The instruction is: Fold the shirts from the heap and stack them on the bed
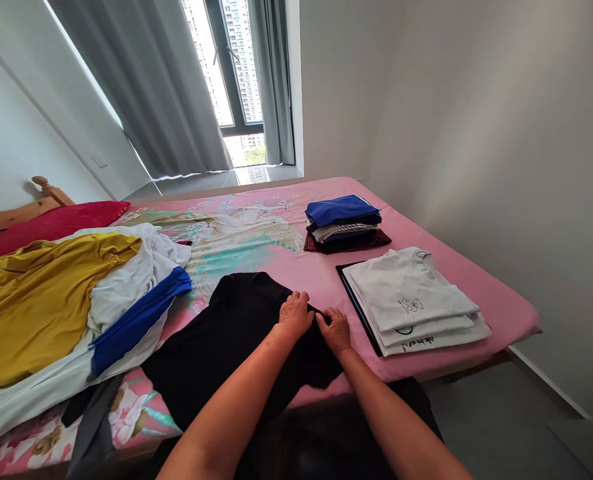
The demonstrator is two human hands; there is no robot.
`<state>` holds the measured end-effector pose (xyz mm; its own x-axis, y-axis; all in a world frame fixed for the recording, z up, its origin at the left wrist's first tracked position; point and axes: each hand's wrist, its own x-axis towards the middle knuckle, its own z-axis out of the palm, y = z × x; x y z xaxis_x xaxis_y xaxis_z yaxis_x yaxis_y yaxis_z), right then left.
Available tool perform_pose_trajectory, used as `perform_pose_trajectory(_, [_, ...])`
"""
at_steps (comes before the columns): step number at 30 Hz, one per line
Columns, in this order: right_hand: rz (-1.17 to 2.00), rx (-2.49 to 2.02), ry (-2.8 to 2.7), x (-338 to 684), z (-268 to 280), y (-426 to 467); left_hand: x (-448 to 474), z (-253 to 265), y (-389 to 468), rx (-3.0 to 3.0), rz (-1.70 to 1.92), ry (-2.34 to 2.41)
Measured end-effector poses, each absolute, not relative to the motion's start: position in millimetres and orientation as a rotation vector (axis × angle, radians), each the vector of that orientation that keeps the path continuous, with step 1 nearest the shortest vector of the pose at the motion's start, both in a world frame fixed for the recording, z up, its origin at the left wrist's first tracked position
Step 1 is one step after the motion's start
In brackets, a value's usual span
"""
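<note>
While the black garment (226, 320) is lying mostly spread at the near edge of the bed (509, 317), both hands are working at its right-hand side. Right hand (335, 330): thumb and forefinger are pinching the cloth's edge. Left hand (296, 313): fingers are curling down onto the fabric just beside it; whether they are pinching, cannot tell. Just to the right, a folded white stack (411, 293) is sitting on something dark; beyond it, a second folded stack (344, 210) is resting, blue on top, darker and striped layers below. To the left, a yellow garment (51, 293) is lying loose over white cloth (126, 287), with a blue piece (136, 327) trailing alongside. Progress, judged from layout: two stacks are standing finished, the black garment is being handled unfolded, and the left-hand heap is apparently waiting.
</note>
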<state>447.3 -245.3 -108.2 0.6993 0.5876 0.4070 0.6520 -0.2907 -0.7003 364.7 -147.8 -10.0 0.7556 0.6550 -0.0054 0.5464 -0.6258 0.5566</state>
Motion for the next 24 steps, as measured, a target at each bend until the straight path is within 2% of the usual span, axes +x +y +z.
perform_pose_trajectory(7, [-0.068,-1.946,-0.929,449,-107,-245,361,-31,-115,2.309,0.15,1.167])
perform_pose_trajectory(17, [-0.071,-1.871,-0.898,451,-110,-245,380,-19,-120,2.553,0.075,1.077])
perform_pose_trajectory(24, [-0.082,-1.81,-0.843,452,-112,-244,350,-27,-116,2.41,0.014,1.183])
